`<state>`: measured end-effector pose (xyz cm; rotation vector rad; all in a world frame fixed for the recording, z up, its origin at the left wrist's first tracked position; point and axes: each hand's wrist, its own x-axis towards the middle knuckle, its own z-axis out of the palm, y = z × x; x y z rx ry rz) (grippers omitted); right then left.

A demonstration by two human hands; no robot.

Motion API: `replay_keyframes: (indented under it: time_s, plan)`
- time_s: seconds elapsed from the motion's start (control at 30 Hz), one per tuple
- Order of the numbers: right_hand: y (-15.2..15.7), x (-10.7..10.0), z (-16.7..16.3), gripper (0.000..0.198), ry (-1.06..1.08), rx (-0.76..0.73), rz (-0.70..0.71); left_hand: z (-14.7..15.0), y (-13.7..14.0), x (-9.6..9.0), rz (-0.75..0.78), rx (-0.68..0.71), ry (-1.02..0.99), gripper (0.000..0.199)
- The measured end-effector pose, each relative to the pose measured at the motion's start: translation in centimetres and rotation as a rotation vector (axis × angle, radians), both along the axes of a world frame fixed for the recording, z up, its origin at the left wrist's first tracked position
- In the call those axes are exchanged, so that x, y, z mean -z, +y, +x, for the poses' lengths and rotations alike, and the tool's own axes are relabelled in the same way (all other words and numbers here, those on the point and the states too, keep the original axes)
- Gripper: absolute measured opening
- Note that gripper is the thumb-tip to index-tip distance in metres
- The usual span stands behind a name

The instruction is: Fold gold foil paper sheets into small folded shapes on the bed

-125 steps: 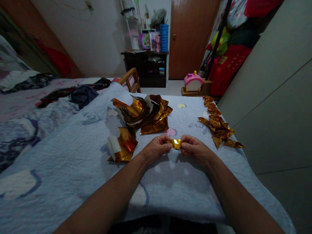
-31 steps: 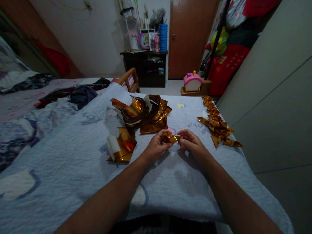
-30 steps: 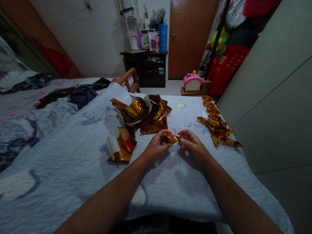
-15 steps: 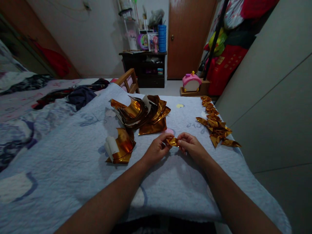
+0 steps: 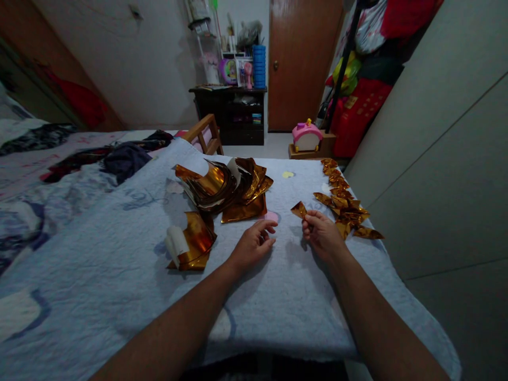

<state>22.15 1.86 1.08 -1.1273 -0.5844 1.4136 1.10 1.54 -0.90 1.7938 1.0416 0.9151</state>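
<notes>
Far out to the left of my left hand (image 5: pixel 254 244) sits a small curled bit of gold paper (image 5: pixel 191 243) with its white back showing. A bit up and left of that hand is the big heap of gold sheets (image 5: pixel 224 186), and its front edge is near my fingertips.

My left hand holds nothing. It lies on the blue blanket (image 5: pixel 119 264) with its fingers loose and a little spread, pointing up and to the right.

Next comes a gap of bare blanket, and then my right hand (image 5: pixel 322 235). This hand is pinched shut on a little folded gold piece (image 5: pixel 299 209). I hold it by one end with my thumb and fingers. The piece sticks out up and to the left of my grip, so its long side points back toward the big heap.

Just to the right of my right hand, almost touching it, is the pile of folded gold pieces (image 5: pixel 344 203). It runs away from me in a line. My right hand is much nearer to that pile than my left hand is.
</notes>
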Motion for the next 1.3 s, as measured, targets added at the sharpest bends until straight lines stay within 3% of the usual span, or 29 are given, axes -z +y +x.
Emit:
replay_keyframes:
  time_s: [0.27, 0.4, 0.63, 0.9, 1.13, 1.3]
  plan:
    - [1.4, 0.1, 1.9, 0.007, 0.288, 0.364, 0.057, -0.1, 0.1, 0.3, 0.052, 0.008, 0.044, 0.028]
    - [1.7, 0.9, 2.2, 0.006, 0.293, 0.371, 0.092, -0.2, 0.0, 0.2, 0.049, 0.007, 0.058, 0.026]
    - [2.1, 2.5, 3.0, 0.010, 0.071, 0.254, 0.177, -0.2, 0.1, 0.0, 0.044, 0.008, 0.075, 0.024]
    - [1.9, 2.4, 2.4, 0.018, 0.052, 0.361, 0.070, -0.2, 0.1, 0.3, 0.054, 0.003, 0.081, 0.024]
    - [1.7, 2.2, 2.3, 0.027, -0.472, 0.396, 0.085, -0.2, 0.1, 0.1, 0.063, 0.017, 0.096, 0.023]
    - [2.0, 2.3, 2.9, 0.034, -0.542, 0.418, 0.120, -0.1, 0.0, 0.0, 0.060, 0.014, 0.096, 0.021]
